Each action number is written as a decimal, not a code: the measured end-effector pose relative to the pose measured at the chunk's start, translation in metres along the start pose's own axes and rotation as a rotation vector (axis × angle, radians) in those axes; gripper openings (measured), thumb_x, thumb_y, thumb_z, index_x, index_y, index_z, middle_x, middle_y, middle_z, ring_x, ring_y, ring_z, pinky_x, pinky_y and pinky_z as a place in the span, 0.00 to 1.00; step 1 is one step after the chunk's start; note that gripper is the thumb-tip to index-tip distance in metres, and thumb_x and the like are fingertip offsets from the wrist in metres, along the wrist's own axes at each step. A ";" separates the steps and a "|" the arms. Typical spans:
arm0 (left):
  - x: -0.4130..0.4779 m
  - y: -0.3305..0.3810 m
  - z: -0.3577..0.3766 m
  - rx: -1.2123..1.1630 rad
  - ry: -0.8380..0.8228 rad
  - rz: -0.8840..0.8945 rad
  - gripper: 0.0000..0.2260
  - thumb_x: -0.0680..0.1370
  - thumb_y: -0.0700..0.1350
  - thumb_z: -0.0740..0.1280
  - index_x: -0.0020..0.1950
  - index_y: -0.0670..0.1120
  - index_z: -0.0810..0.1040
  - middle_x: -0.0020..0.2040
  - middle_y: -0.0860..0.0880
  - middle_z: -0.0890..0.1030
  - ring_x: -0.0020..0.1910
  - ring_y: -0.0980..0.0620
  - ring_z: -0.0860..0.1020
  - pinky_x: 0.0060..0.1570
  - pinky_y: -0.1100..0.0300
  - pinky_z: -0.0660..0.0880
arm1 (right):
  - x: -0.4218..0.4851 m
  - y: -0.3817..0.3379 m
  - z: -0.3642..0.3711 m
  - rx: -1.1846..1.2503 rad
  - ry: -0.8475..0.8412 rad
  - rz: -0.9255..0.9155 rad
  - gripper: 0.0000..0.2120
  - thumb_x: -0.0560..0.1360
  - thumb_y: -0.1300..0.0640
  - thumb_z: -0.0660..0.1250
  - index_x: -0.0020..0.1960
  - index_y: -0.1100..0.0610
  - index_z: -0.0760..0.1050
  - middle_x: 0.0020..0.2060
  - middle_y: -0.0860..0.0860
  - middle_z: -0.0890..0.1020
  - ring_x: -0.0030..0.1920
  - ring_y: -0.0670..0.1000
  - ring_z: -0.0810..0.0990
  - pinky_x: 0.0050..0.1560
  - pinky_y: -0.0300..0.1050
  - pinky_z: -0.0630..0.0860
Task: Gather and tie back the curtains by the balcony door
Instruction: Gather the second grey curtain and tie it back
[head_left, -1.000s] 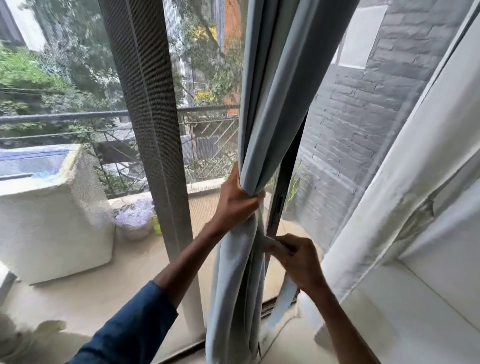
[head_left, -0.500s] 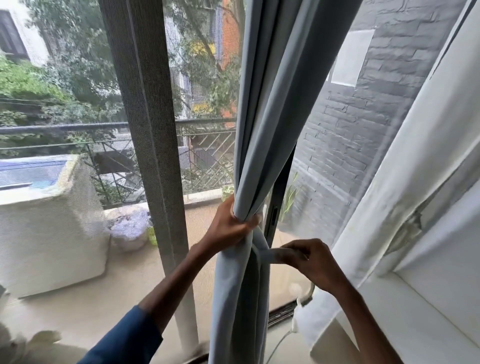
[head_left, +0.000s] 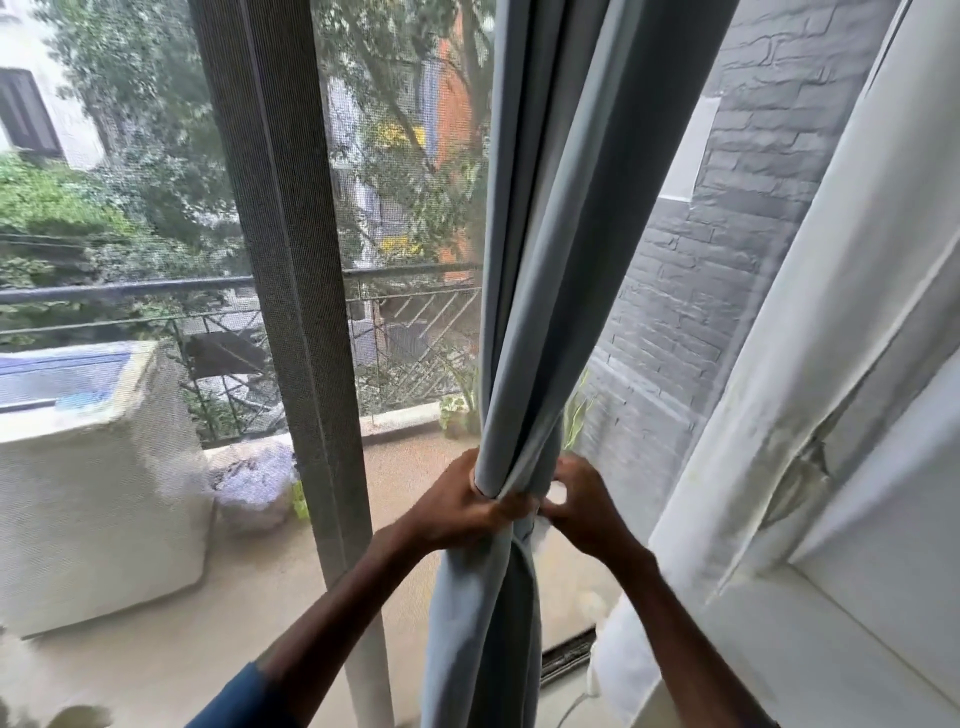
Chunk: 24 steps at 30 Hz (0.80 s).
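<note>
Before balcony door (head_left: 291, 312), curtain bundle (head_left: 545, 260) near-vertical.

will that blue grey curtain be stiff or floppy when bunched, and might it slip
Likely floppy: the blue-grey curtain pinches to a narrow neck where the left hand grips it. Probably weighty for cloth: its thick, opaque folds hang straight. It could spread out if released; the right hand beside it is too blurred to read.

Left hand (head_left: 457, 506) and right hand (head_left: 589, 512) touch, grips curled.
</note>
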<state>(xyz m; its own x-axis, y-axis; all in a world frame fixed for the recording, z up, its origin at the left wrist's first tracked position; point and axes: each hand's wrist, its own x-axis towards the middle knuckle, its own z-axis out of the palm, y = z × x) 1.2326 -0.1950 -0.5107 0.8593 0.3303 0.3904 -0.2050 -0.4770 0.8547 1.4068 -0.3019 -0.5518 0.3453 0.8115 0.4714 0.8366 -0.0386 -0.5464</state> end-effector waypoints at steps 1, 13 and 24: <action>0.001 0.001 -0.002 0.014 -0.013 -0.009 0.15 0.73 0.38 0.75 0.58 0.45 0.78 0.51 0.46 0.83 0.49 0.48 0.83 0.48 0.46 0.81 | 0.002 0.001 0.011 0.012 -0.015 -0.001 0.09 0.72 0.54 0.73 0.47 0.58 0.82 0.46 0.52 0.84 0.49 0.54 0.80 0.49 0.50 0.76; 0.013 -0.018 -0.037 0.640 -0.322 -0.300 0.32 0.70 0.77 0.59 0.61 0.56 0.77 0.55 0.50 0.82 0.51 0.47 0.80 0.55 0.48 0.78 | -0.017 -0.012 0.048 0.714 -0.258 0.266 0.18 0.68 0.48 0.77 0.53 0.58 0.86 0.54 0.57 0.86 0.54 0.53 0.82 0.57 0.55 0.79; 0.012 -0.015 -0.029 0.627 -0.284 -0.423 0.36 0.72 0.75 0.55 0.64 0.49 0.77 0.59 0.43 0.82 0.54 0.42 0.81 0.57 0.46 0.79 | -0.026 -0.004 0.045 0.733 -0.204 0.416 0.05 0.79 0.61 0.66 0.52 0.60 0.80 0.43 0.51 0.84 0.41 0.48 0.82 0.38 0.35 0.76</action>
<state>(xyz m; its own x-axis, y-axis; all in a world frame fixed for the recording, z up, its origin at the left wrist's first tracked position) 1.2323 -0.1602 -0.5094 0.9088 0.4058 -0.0972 0.3928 -0.7536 0.5270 1.3754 -0.2962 -0.5931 0.4212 0.9061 0.0390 0.1498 -0.0271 -0.9883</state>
